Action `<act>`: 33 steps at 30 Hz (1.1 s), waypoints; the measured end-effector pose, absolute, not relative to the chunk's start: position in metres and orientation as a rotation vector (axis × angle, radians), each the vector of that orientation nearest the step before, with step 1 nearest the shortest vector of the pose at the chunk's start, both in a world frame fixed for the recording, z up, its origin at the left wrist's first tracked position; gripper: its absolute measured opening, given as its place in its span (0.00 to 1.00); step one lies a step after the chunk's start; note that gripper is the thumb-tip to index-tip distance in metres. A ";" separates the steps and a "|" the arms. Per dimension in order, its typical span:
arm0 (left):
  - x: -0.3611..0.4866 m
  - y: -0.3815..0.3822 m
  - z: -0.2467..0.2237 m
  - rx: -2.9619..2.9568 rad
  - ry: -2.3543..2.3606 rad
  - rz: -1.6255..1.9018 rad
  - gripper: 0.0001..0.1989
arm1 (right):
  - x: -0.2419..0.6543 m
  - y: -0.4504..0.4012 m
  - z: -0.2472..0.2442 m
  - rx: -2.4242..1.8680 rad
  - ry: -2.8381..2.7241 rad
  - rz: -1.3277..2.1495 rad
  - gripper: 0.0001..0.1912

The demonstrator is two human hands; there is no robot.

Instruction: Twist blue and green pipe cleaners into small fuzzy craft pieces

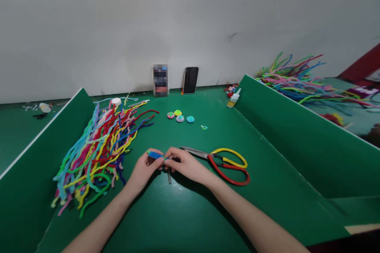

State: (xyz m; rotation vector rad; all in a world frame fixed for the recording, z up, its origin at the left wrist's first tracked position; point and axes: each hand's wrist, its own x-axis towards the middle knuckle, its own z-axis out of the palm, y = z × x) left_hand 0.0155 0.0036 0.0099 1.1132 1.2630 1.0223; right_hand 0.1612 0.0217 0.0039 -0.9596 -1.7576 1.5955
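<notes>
My left hand (148, 164) is closed around a blue fuzzy pipe cleaner piece (154, 155), which shows a bit of green at its left tip. Thumb and fingers of my right hand (181, 161) pinch at the right end of that piece, so the two hands meet. Below them a thin grey rod (169, 177) sticks out toward me; whether it is held or lies on the table I cannot tell. Large scissors (221, 160) with one yellow and one red handle lie just right of my right hand, blades pointing left.
A heap of colourful pipe cleaners (101, 146) covers the left side. Several small round fuzzy discs (179, 118) and some scraps (204, 127) lie beyond my hands. Two phones (190, 80) lean on the back wall. A glue bottle (233, 99) stands by the right green partition (285, 134).
</notes>
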 end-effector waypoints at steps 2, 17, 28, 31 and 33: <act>0.016 0.003 0.010 1.072 1.271 1.053 0.15 | 0.162 0.022 0.005 -0.964 -1.772 1.591 0.04; 0.018 0.003 0.013 1.046 1.295 1.045 0.15 | 0.168 0.026 0.010 -1.033 -1.906 1.602 0.07; 0.014 0.005 0.005 0.927 1.336 1.214 0.16 | 0.181 0.035 0.012 -1.073 -2.236 1.381 0.14; 0.014 0.004 0.006 0.853 1.330 1.261 0.16 | 0.184 0.037 0.013 -1.096 -2.263 1.330 0.12; 0.014 0.004 0.007 0.829 1.329 1.270 0.17 | 0.184 0.038 0.012 -1.105 -2.259 1.322 0.11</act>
